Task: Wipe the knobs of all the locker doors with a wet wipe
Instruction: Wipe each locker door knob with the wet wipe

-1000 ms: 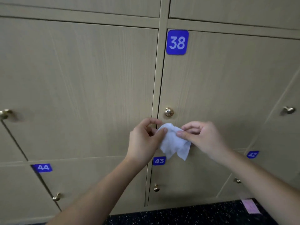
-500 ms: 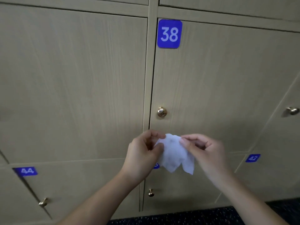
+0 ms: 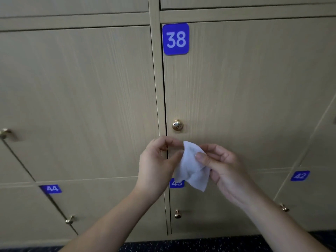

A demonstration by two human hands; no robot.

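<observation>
Wet wipe (image 3: 190, 164) pinched by both hands, just below knob (image 3: 177, 125).

Blue number plate 38 (image 3: 175, 39) sits at the top left corner of the centre panel, white digits sharp. Down low on the left, plate 44 (image 3: 51, 188) is tilted by the wide lens. Plate 43 (image 3: 176, 183) is half covered, only its lower part showing. Over on the right, plate 42 (image 3: 300, 176) is slightly blurred. Along the bottom edge runs a dark speckled floor (image 3: 190, 246), dotted with pale flecks under the pale wood-grain fronts.
</observation>
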